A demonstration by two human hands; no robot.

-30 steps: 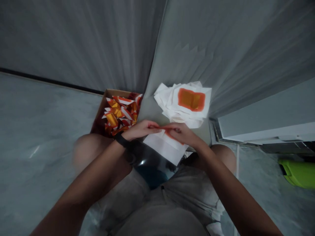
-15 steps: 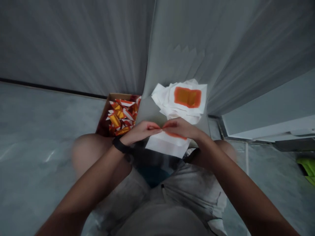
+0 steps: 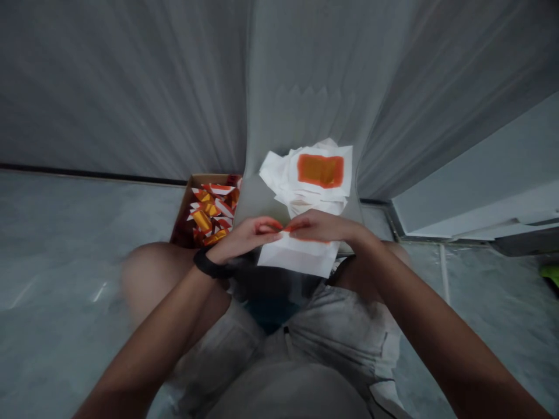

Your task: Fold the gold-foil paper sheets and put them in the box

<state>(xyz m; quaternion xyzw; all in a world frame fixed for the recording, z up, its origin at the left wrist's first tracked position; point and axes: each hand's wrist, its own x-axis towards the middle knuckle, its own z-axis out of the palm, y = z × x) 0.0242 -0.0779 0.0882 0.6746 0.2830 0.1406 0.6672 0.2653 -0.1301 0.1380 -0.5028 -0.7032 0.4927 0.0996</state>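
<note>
A white paper sheet (image 3: 297, 258) with an orange-red patch along its upper part hangs at the near edge of the grey seat. My left hand (image 3: 251, 234), with a black band on the wrist, pinches the sheet's upper edge. Close beside it, my right hand (image 3: 317, 226) grips the same edge, its fingers bent over the orange part. The two sets of fingertips nearly meet. Just beyond my hands lies a loose pile of white sheets (image 3: 279, 174); the top one bears an orange-red patch with a gold rectangle (image 3: 321, 170).
Left of the seat (image 3: 262, 201) stands a cardboard box (image 3: 182, 218) holding several folded red, white and gold paper pieces (image 3: 202, 221). Grey cloth (image 3: 131, 87) hangs behind. My bent knees flank the seat. A pale panel (image 3: 480, 174) stands at the right.
The view has shifted slightly, so the pile and seat sit further left. Both hands keep their hold on the sheet, with the fingers moving only a little.
</note>
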